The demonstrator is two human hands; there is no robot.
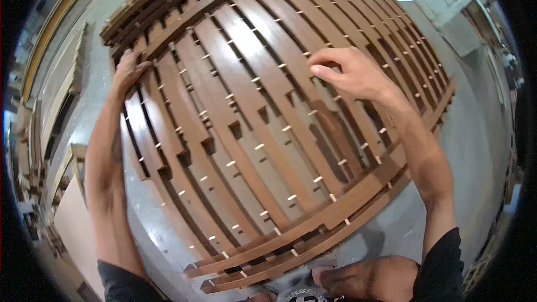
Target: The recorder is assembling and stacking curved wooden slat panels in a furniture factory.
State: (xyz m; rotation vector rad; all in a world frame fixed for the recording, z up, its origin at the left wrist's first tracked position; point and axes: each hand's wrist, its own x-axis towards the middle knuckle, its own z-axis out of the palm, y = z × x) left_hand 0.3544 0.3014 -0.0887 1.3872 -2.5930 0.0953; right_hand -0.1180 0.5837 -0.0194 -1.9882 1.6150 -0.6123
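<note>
Many long brown wooden slats [224, 89] lie side by side in front of me, with pale wooden dowels [259, 147] sticking out along their edges. Some slats have stepped notches partway along. At the far left, my left hand [130, 69] is closed at the end of a dark wooden rail [168, 34] that crosses the slats; its fingertips are partly hidden. Above the right-middle slats hovers my right hand [349, 72], its fingers curled and the thumb near the index finger. Whatever is between those fingertips, if anything, is too small to tell.
Two rails [313, 212] run along the near edge, close to my legs. More dark slats [162, 3] are stacked at the far left. Pale boards [61, 98] lean to the left, and grey floor [475, 128] borders the right side.
</note>
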